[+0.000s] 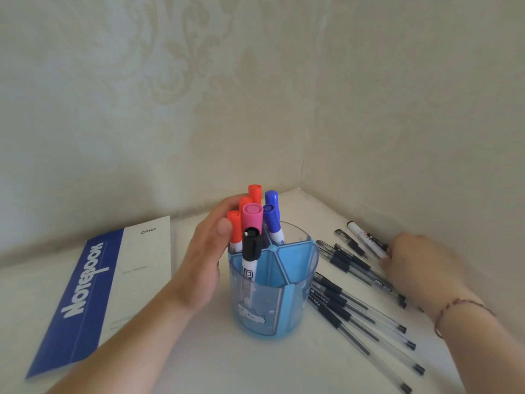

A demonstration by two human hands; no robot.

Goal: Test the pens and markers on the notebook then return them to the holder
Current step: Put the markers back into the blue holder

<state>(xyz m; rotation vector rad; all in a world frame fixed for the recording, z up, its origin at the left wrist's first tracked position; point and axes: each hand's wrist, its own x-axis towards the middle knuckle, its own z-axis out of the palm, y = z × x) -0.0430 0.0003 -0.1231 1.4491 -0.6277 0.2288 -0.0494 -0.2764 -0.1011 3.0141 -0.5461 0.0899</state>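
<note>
- The holder (272, 294), a translucent blue cup split into compartments, stands upright on the white table (227, 365) near the corner of the walls
- Markers stand cap-up in its far and left compartments: three red markers (235, 227), a pink marker (252, 218), two blue markers (271, 220) and a black marker (250, 251) leaning at the near-left rim
- The left hand (208, 260) reaches in from the lower left, forearm slanting up across the table; its fingers curl round the cluster of red markers from the left, thumb pressed on the nearest red cap, palm beside the holder's left wall
- A spread of black pens (355, 305) lies flat on the table to the right of the holder, tips fanning toward the lower right
- The right hand (414, 263) lies over the far end of the pens, blurred, palm down, a thin bracelet (460, 308) on the wrist; its fingertips touch a white marker (366, 240) lying by the right wall, and whether they grip it cannot be told
- The notebook (93, 288), blue and cream cover shut, lies flat to the left of the holder, partly under the left forearm
</note>
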